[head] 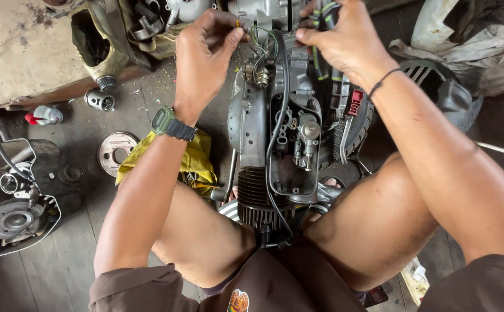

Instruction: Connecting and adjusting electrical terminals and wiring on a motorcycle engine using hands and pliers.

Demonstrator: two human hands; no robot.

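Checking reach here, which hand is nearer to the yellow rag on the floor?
Left. The left hand is above the yellow rag, its wrist just over it; the right hand is beyond the engine.

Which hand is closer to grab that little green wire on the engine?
Probably the left hand. Its fingers pinch a small wire end right beside the thin green wire on top of the engine. The right hand already grips a bundle of dark cables, so it looks busy.
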